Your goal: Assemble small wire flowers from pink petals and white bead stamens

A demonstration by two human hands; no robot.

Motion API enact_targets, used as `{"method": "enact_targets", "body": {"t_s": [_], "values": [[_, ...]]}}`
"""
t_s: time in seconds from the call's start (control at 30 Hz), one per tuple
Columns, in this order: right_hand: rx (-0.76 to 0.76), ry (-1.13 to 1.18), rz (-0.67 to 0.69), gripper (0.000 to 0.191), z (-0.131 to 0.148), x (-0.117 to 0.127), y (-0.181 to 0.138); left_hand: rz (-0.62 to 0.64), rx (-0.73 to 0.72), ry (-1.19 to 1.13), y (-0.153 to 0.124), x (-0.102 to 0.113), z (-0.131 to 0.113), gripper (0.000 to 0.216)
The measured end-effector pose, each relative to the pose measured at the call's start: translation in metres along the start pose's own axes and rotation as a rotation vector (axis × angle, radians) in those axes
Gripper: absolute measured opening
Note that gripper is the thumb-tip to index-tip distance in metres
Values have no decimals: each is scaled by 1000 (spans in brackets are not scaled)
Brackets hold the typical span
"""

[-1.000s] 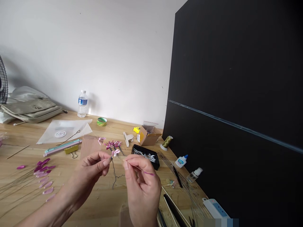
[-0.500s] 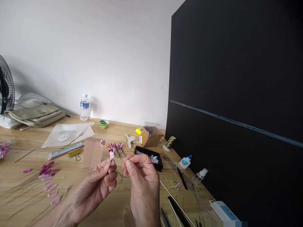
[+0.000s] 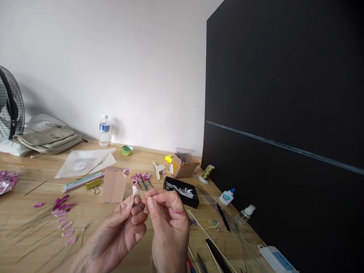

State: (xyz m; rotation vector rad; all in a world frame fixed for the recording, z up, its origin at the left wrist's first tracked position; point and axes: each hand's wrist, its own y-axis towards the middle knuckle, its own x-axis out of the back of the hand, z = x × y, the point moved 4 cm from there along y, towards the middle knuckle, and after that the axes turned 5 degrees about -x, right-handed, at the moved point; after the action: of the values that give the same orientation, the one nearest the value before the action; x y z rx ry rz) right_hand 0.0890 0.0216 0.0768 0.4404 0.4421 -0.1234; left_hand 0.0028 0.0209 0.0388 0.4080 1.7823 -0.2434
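Observation:
My left hand (image 3: 122,231) pinches a thin wire stem topped by a small pink bead flower (image 3: 134,189), held upright above the wooden table (image 3: 34,197). My right hand (image 3: 167,227) is closed right beside it, fingertips pinched on a fine wire (image 3: 173,210) with a pink tip that juts out to the right. The two hands touch at the fingertips. A cluster of finished pink flowers (image 3: 140,177) lies on the table just behind them. Pink petals on wires (image 3: 62,214) are spread out to the left.
A black case (image 3: 182,191), cardboard piece (image 3: 114,184), small open box (image 3: 183,167), gold thread spool (image 3: 208,172), glue bottle (image 3: 227,196), spray bottle (image 3: 246,213) and green tape roll (image 3: 126,150) lie about. A water bottle (image 3: 104,131), bag and fan (image 3: 10,104) stand at the back left. A black panel (image 3: 284,113) walls the right.
My hands have drawn closer together, the fingertips now meeting. The flower stem has turned more upright in my left hand, and the pink-tipped wire has shifted in my right.

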Motion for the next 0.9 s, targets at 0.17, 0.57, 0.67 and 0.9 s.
{"method": "enact_targets", "body": {"t_s": [0.17,0.57,0.67,0.9], "values": [[1,-23,-26,12,2,2,-3,7,-18,-2,0,-2,0,12],[-386,206,0,19,-11,6,5,-5,6,14,0,-5,2,11],[-452,233,22,20,-11,6,7,0,18,35,0,-3,3,10],[-485,277,15,21,-12,7,11,-13,15,103,1,0,3,8]]}}
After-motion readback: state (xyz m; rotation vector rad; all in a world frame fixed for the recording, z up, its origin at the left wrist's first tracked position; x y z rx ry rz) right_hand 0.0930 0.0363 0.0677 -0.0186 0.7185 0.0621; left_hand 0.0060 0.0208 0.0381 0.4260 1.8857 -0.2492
